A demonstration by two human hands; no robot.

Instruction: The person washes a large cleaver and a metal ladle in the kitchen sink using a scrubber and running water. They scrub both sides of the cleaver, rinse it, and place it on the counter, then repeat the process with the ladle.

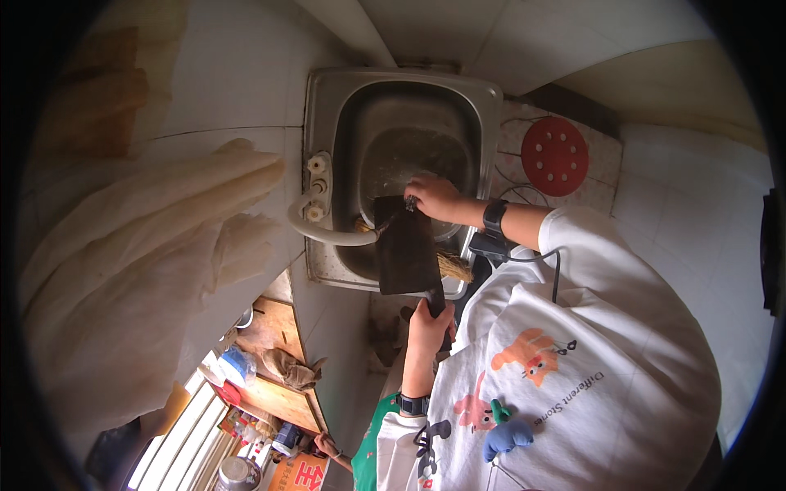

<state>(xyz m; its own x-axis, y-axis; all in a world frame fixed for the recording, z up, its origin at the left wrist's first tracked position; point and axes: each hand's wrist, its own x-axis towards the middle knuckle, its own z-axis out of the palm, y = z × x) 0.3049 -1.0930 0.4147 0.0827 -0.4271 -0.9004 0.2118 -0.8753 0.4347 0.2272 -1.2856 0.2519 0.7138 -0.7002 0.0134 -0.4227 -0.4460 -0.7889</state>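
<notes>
My left hand (pixel 427 325) grips the dark handle of a broad, rectangular cleaver (pixel 405 258), whose dark blade extends over a stainless-steel sink (pixel 402 75). Against the far end of the blade, my right hand (pixel 433 195) presses a small dark scrubber (pixel 410 202), probably steel wool. The pale faucet spout (pixel 331 235) curves over the basin and ends beside the blade's edge. I cannot tell whether water is flowing. A straw brush (pixel 454 267) lies partly behind the cleaver at the sink's near side. Both wrists wear dark bands.
Two pale tap knobs (pixel 316 164) sit on the sink's left rim. A red round stool top with holes (pixel 554 156) stands to the right. Pale plastic sheeting (pixel 153 245) hangs at left. Below are a cluttered wooden shelf (pixel 276 393) and another person's green garment (pixel 374 442).
</notes>
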